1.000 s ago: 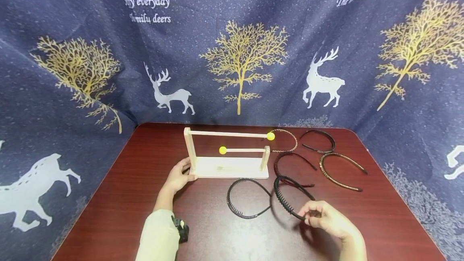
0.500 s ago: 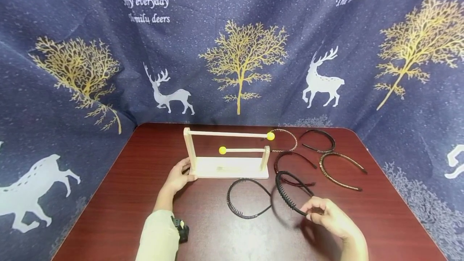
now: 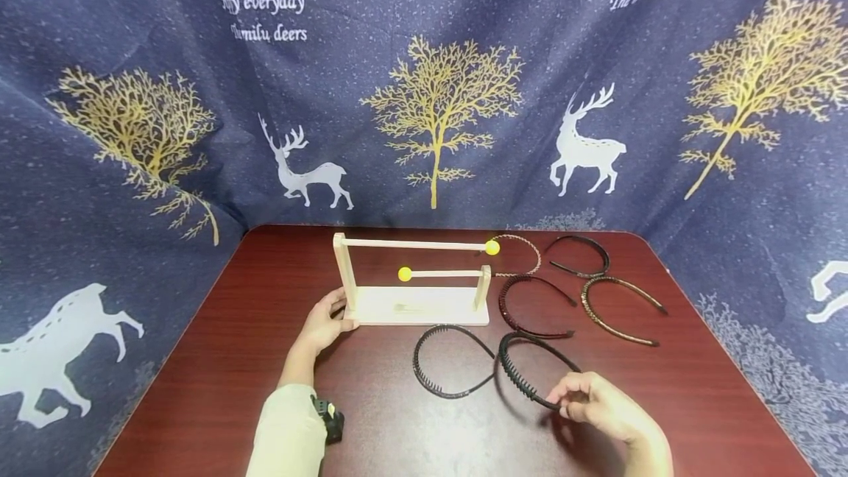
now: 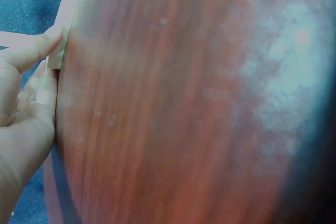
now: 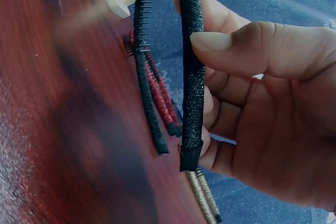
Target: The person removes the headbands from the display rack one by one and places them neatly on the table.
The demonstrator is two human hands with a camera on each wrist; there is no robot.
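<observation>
In the head view my left hand grips the left end of a pale wooden rack. The left wrist view shows the thumb on top of the base's corner and fingers beside it. The rack has two posts, each with a horizontal rod ending in a yellow ball. My right hand pinches one end of a black toothed headband, tilted above the table. In the right wrist view the thumb presses on the headband's dark glittery arm, near its tip.
Another black toothed headband lies before the rack. To the right lie a dark red headband, a gold one, a black one and a light braided one. A patterned curtain hangs behind the table.
The held headband rose slightly, then dipped lower and nearer; its arch no longer overlaps much of the dark red headband. My left hand and the rack have stayed in place.
</observation>
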